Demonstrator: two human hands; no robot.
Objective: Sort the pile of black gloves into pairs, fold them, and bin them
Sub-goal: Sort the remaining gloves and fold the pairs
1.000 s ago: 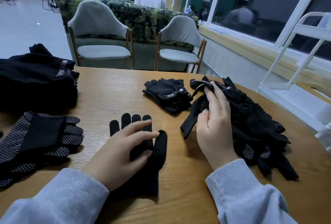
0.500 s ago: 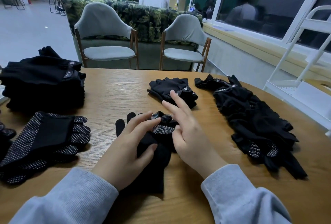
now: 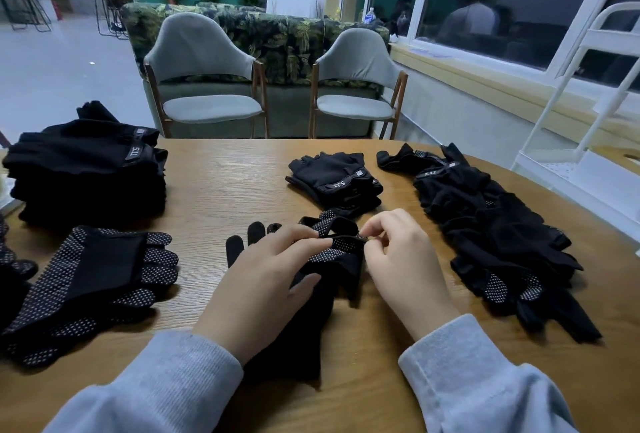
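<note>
A plain black glove (image 3: 294,335) lies flat in front of me with its fingers pointing away. On top of it sits a dotted black glove (image 3: 337,245). My left hand (image 3: 263,280) rests over both gloves and pinches the dotted glove's edge with its fingertips. My right hand (image 3: 405,259) pinches the same glove's right edge between thumb and forefinger. The unsorted pile of black gloves (image 3: 495,235) stretches along the table's right side.
A folded pair with a "5.11" strap (image 3: 336,180) lies beyond my hands. A tall stack of folded gloves (image 3: 86,169) and a dotted folded pair (image 3: 90,280) sit on the left of the wooden table (image 3: 221,176). Two chairs stand behind. A white rack (image 3: 581,142) is at right.
My right hand brought a dotted glove from the right pile onto the plain glove. Both hands now pinch its edges, where the right hand was flat half a second ago.
</note>
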